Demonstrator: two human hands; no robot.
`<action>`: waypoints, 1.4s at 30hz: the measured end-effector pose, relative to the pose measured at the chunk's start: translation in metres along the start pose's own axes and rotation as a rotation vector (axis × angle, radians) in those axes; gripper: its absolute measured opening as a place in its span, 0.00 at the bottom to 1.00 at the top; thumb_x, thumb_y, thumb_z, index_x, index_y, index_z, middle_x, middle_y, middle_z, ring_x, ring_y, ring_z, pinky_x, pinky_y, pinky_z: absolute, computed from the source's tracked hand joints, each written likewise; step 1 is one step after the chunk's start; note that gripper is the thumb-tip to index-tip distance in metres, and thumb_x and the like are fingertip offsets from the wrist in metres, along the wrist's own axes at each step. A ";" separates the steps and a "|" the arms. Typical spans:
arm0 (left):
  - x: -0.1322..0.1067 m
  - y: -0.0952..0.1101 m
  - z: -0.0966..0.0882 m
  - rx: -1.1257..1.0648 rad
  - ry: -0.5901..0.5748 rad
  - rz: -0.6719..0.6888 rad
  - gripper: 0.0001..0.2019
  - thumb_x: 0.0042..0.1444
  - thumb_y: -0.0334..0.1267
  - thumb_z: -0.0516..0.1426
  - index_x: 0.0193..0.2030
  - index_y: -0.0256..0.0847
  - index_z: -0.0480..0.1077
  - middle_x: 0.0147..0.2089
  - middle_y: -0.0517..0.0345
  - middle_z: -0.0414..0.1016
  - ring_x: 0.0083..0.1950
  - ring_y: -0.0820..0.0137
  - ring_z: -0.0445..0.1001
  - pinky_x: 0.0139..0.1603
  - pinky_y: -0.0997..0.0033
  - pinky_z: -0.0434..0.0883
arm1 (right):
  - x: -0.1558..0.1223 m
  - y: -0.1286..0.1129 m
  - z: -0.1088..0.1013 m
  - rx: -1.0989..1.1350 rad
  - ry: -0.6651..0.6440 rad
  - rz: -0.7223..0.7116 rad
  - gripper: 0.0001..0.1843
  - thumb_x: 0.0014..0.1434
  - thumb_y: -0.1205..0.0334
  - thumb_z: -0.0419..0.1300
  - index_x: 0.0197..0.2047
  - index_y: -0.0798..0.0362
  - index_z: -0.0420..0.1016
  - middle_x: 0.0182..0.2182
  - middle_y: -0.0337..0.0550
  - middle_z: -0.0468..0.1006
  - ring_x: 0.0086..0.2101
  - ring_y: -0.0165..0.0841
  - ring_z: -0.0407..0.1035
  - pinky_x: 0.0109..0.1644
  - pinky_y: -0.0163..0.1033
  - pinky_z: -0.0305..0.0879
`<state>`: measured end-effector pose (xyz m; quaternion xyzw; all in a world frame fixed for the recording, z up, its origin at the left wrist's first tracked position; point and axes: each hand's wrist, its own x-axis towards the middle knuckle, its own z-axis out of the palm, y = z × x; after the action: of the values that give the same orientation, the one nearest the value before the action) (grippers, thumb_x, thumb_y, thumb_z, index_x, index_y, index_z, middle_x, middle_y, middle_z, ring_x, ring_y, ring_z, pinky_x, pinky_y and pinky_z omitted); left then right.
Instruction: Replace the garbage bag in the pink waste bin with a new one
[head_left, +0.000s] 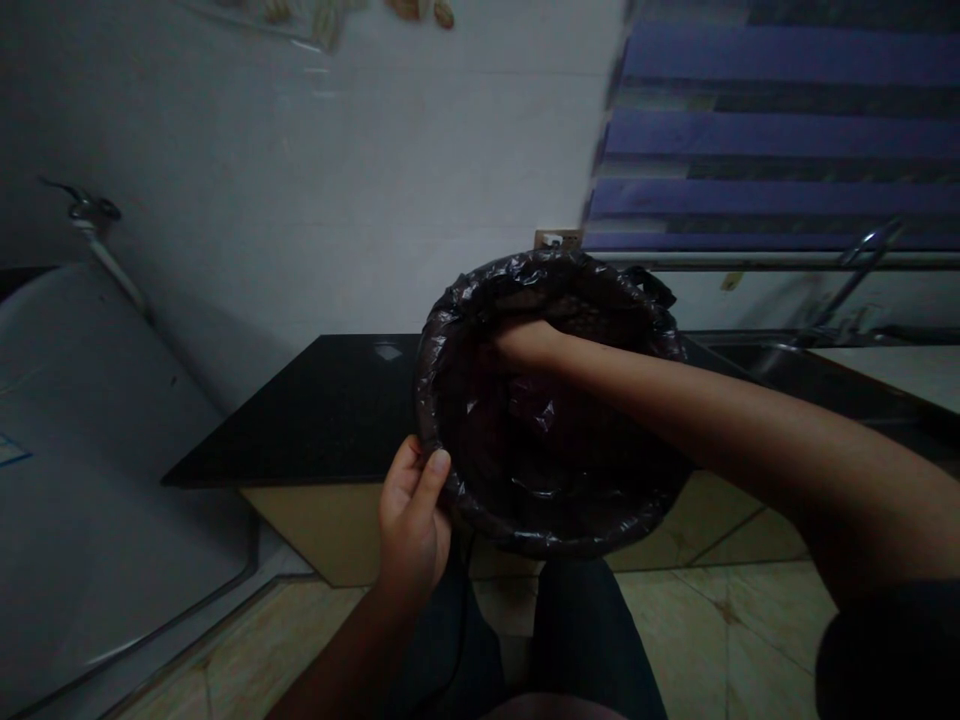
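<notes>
A round trash bin lined with a black plastic bag (551, 545) is held up in front of me, its mouth facing me. The bag is folded over the rim all the way round, and a loose bunch of it sticks out at the upper right. My left hand (416, 510) grips the bin's lined rim at the lower left, thumb on the near side. Reaching inside the bin, my right hand (525, 345) is near the upper left of the inner wall. Its fingers are lost in the dark against the liner.
Behind the bin is a black countertop (330, 400) over pale cabinets. A sink (787, 365) with a faucet (862, 270) lies to the right. At the left stands a large white appliance (112, 480). A wall socket (559, 239) and a purple striped blind (780, 130) are behind.
</notes>
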<state>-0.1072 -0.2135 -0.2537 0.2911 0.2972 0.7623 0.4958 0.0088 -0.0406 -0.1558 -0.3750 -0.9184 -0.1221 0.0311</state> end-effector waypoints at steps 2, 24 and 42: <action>0.000 0.000 -0.001 0.003 0.006 0.003 0.11 0.44 0.41 0.66 0.32 0.40 0.72 0.31 0.59 0.74 0.32 0.73 0.72 0.33 0.75 0.69 | -0.006 -0.006 -0.003 -0.041 -0.060 -0.003 0.17 0.60 0.66 0.50 0.46 0.61 0.77 0.42 0.55 0.76 0.38 0.36 0.70 0.42 0.38 0.63; 0.002 0.000 0.000 0.035 -0.039 0.017 0.13 0.44 0.42 0.66 0.34 0.39 0.72 0.32 0.58 0.75 0.30 0.72 0.73 0.31 0.74 0.71 | -0.022 0.001 -0.032 0.019 0.044 0.027 0.18 0.58 0.60 0.53 0.47 0.58 0.76 0.40 0.52 0.75 0.38 0.35 0.69 0.37 0.37 0.60; 0.002 0.001 0.000 0.029 -0.043 0.023 0.12 0.46 0.41 0.65 0.35 0.39 0.72 0.31 0.59 0.76 0.29 0.72 0.74 0.34 0.73 0.72 | -0.036 -0.002 -0.039 -0.019 0.043 -0.067 0.17 0.60 0.60 0.51 0.44 0.58 0.77 0.35 0.50 0.76 0.31 0.31 0.66 0.33 0.37 0.53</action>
<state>-0.1083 -0.2116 -0.2525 0.3178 0.2942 0.7572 0.4890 0.0322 -0.0761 -0.1242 -0.3414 -0.9285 -0.1397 0.0433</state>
